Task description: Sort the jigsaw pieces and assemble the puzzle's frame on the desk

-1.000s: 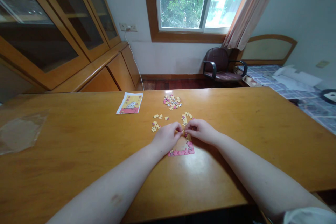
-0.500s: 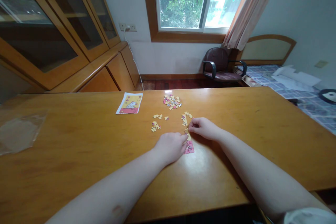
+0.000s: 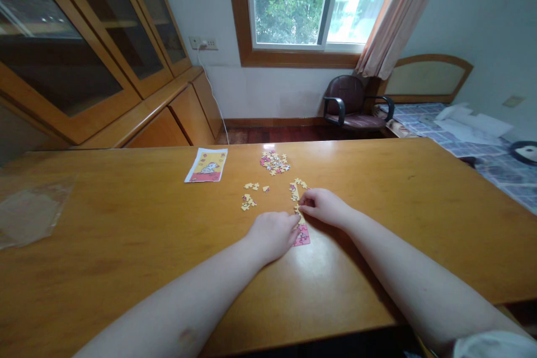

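Note:
My left hand (image 3: 272,235) lies on the table, its fingers curled together and holding the left side of a joined strip of puzzle pieces. The strip's lower part, a pink puzzle section (image 3: 302,236), shows beyond my fingertips; the rest is partly covered. My right hand (image 3: 321,205) is closed in a pinch on a small yellow puzzle piece (image 3: 297,208) at the strip's upper end. Just above sits another joined section (image 3: 294,192), yellow with a printed figure, and a few yellow edge pieces (image 3: 301,183) touch or nearly touch its top.
A heap of loose puzzle pieces (image 3: 274,163) lies farther back. Smaller groups of yellow pieces (image 3: 248,202) are left of my hands. A picture card (image 3: 207,166) with a white animal lies back left, a clear plastic bag (image 3: 31,212) at far left. The table (image 3: 146,224) is wooden.
My right hand has shifted slightly left and down, bringing the yellow puzzle piece against the strip's upper end. My left hand has stayed in place.

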Demonstrator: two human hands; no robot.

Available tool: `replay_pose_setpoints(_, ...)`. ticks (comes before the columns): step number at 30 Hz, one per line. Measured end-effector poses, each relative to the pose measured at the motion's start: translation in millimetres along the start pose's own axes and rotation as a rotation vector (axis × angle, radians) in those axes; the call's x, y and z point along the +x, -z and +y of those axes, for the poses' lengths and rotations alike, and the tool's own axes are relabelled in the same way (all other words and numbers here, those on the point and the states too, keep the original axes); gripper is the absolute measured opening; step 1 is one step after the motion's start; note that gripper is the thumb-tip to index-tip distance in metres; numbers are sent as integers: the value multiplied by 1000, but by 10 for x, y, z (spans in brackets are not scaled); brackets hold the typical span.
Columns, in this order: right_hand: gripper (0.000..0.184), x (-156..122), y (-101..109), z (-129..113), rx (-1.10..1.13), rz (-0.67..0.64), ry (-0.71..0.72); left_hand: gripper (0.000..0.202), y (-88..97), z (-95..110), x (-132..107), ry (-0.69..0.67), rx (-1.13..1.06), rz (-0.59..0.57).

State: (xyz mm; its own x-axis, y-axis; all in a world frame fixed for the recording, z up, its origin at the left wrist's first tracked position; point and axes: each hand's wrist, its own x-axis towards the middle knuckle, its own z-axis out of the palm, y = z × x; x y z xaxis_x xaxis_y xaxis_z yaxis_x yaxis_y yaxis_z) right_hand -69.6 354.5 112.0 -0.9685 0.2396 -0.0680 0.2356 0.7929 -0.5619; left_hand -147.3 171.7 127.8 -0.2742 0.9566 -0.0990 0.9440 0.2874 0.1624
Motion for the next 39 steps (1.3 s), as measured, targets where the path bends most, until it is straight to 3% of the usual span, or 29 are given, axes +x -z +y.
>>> replay_pose_setpoints(26,13,-8,2,-3,36,45,28,35,-2,35,-12,-14,-13,-5)
replay_pose_setpoints(32,12,16,23,11,-90,155,8,30,13,-89,63,165,31,128)
replay_pose_setpoints(36,12,35,9,35,-137,155,13,33,-15,-229,117,170,65,236)
replay_pose_setpoints(39,20,49,-5,54,-149,130,45,45,-88,-293,146,144,51,236)
